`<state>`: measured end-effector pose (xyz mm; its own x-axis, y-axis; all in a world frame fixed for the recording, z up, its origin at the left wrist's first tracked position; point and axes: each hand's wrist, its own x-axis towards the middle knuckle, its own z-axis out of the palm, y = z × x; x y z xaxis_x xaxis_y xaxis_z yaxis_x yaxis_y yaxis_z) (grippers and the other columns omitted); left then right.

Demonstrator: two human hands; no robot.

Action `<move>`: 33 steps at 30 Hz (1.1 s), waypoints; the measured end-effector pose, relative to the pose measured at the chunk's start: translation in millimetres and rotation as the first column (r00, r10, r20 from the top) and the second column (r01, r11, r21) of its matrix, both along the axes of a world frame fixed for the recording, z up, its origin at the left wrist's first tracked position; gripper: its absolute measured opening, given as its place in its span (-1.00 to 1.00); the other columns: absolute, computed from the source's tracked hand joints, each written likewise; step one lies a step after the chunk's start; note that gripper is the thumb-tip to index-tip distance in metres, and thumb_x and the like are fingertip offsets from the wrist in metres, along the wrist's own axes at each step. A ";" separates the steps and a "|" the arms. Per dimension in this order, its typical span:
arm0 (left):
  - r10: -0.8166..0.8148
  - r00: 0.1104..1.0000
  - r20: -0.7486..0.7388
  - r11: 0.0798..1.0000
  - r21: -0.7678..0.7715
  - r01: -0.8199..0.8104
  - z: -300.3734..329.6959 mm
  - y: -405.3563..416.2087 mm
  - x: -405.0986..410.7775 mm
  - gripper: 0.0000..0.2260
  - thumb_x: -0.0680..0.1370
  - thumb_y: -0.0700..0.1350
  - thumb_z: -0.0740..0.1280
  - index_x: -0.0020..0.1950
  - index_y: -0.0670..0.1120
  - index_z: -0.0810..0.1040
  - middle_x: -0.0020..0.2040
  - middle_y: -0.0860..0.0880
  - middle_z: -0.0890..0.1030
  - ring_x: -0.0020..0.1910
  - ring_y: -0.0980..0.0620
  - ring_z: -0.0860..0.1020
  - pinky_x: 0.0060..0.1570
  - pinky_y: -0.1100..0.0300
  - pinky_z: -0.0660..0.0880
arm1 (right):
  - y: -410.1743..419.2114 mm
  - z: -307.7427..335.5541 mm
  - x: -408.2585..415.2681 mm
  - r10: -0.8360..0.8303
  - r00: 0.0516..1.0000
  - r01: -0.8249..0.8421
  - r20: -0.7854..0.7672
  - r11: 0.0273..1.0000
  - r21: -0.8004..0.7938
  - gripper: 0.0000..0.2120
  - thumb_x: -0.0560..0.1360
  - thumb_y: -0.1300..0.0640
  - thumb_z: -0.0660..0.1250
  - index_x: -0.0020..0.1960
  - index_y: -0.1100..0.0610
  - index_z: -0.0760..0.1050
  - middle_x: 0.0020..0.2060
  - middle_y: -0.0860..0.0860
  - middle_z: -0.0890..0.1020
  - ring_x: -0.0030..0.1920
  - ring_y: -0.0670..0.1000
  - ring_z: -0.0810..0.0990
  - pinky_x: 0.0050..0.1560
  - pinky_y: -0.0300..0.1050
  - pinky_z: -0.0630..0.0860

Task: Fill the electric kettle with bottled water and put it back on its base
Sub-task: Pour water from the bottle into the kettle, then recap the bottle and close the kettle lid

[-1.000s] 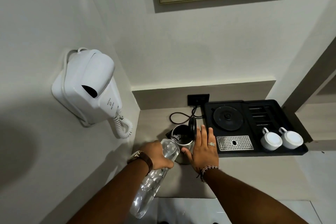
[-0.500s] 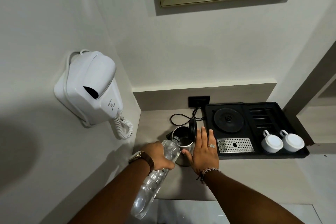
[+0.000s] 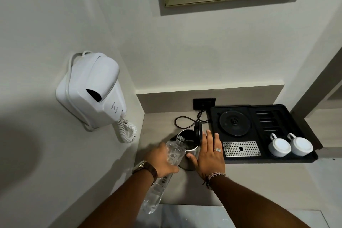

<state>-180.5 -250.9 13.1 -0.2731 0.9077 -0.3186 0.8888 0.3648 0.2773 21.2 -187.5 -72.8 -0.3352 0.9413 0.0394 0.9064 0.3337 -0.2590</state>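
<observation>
A steel electric kettle [image 3: 190,155] stands on the counter left of the black tray, its black lid [image 3: 197,131] flipped up. My left hand [image 3: 162,161] grips a clear plastic water bottle [image 3: 172,155], tilted with its open neck over the kettle's mouth. My right hand [image 3: 209,155] rests flat against the kettle's right side, fingers straight and together. The round black kettle base [image 3: 234,122] sits bare in the tray's back left part.
The black tray [image 3: 288,159] also holds a perforated metal drip plate [image 3: 241,148] and two upturned white cups [image 3: 279,147]. A black cord [image 3: 185,121] runs to a wall socket [image 3: 204,103]. A white wall hair dryer [image 3: 92,90] hangs at left.
Hands, bottle and kettle keep their places; only the camera view shifts slightly.
</observation>
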 end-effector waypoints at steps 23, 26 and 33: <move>0.214 0.835 0.507 0.772 0.436 -0.463 -32.8 17.4 -38.5 -0.25 0.25 0.07 0.69 0.20 0.42 0.28 0.15 0.24 0.53 0.11 0.12 0.54 0.05 0.27 0.45 | 2.4 -2.3 0.9 0.014 0.998 -0.015 0.059 0.999 0.028 -0.05 0.58 -0.46 -0.02 0.61 0.30 0.09 0.61 0.28 0.23 0.61 0.37 0.12 0.58 0.34 0.19; 0.255 0.789 0.559 0.750 0.401 -0.526 -53.1 16.4 -44.8 -0.31 0.20 0.15 0.66 0.15 0.44 0.33 0.11 0.29 0.55 0.04 0.29 0.55 0.00 0.29 0.46 | 4.0 -5.7 0.4 0.017 0.998 -0.019 0.065 0.999 0.029 -0.04 0.59 -0.46 -0.02 0.62 0.31 0.06 0.62 0.29 0.21 0.62 0.37 0.10 0.58 0.34 0.20; 0.233 0.742 0.629 0.726 0.395 -0.563 -66.9 19.7 -55.0 -0.23 0.17 0.13 0.68 0.22 0.48 0.34 0.17 0.27 0.57 0.12 0.27 0.55 0.12 0.18 0.52 | 3.0 -3.4 0.0 0.012 0.997 -0.014 0.071 1.000 0.018 -0.02 0.58 -0.45 -0.02 0.63 0.32 -0.01 0.63 0.30 0.16 0.63 0.37 0.05 0.57 0.36 0.21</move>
<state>-235.4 -231.2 -53.9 -0.5975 0.8014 -0.0271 0.3526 0.2929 0.8887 21.2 -184.5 -76.1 -0.3501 0.9361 0.0328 0.9177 0.3498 -0.1882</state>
